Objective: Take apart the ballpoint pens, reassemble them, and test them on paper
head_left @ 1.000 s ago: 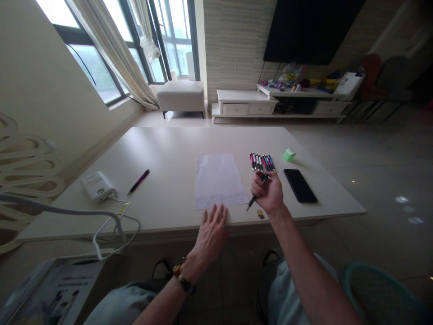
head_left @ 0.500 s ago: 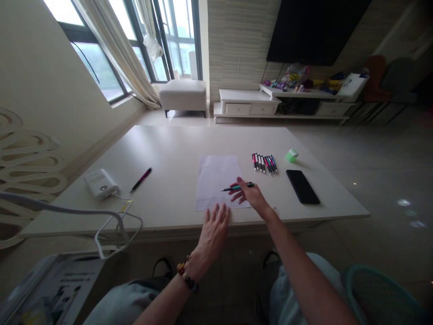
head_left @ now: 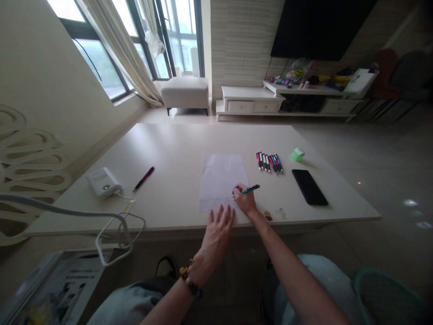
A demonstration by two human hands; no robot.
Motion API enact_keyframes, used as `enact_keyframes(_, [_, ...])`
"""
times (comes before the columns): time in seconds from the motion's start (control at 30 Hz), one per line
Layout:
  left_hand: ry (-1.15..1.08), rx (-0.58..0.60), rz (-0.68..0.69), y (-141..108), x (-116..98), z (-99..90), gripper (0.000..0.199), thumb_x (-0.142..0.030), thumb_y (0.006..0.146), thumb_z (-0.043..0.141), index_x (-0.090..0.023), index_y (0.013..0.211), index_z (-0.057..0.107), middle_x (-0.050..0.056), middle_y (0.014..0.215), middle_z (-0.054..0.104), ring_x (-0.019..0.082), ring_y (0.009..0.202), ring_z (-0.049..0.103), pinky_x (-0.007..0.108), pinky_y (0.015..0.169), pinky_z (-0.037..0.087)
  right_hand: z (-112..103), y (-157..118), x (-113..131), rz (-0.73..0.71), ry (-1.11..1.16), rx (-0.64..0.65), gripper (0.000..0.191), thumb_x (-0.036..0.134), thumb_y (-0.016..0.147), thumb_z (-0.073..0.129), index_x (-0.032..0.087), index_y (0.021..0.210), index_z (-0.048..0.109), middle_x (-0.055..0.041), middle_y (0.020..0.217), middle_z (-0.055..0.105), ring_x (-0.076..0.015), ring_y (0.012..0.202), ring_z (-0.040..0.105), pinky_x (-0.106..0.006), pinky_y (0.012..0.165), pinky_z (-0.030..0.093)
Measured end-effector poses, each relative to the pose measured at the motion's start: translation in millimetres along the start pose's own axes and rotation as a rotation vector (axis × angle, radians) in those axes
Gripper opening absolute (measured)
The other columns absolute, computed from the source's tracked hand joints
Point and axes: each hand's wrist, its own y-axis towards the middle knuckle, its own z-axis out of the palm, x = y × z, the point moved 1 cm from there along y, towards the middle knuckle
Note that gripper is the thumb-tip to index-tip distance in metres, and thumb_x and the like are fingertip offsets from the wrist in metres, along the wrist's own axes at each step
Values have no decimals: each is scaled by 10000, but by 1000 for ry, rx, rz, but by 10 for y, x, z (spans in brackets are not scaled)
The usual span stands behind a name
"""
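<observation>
Everything here is placed from the white sheet of paper (head_left: pixel 223 183) at the middle of the pale counter (head_left: pixel 176 140), going left to right.

Far left of the sheet, a small white plastic device (head_left: pixel 103 183) sits near the counter's near edge, with a white cable (head_left: pixel 117 216) trailing off over that edge. Between the device and the sheet lies a lone magenta pen (head_left: pixel 144 178), capped or retracted as far as you can tell, and untouched.

At the sheet's near edge, your left hand (head_left: pixel 219 230) rests flat, its fingers (head_left: pixel 226 215) spread wide, their tips at the paper's edge, pinning nothing else.

Over the sheet's right side, your right hand (head_left: pixel 245 200) has its fingers curled narrow around a teal pen (head_left: pixel 251 189). The pen's tip is hidden under them, so you cannot tell whether it touches the paper.

On the sheet, fine lines show only in a band along the near edge, too small to read; the rest looks blank.

Right of the sheet lies a tight row of pens (head_left: pixel 269 162), all in place, then a small green block (head_left: pixel 297 154) and a black smartphone (head_left: pixel 309 187).
</observation>
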Motion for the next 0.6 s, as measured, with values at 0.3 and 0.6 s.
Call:
enact_keyframes(0.3, [1,-14,-14,8,-51,-18,586,-87,824,366,-137,1406,329,128,1469,323,336,1349,252,574,1061,246,42,12,-54,-23,-121,-26,196,209,713,417,198,527,476,24,453,459,-112,456,407,-227,481,300])
enact_keyframes(0.6, [-15,-29,-9,-4,-66,-48,592,-67,816,351,-113,1406,317,141,1479,297,344,1350,247,571,1066,241,41,1,-31,-23,-117,-9,181,202,685,428,192,510,475,2,471,507,-118,488,444,-225,493,328])
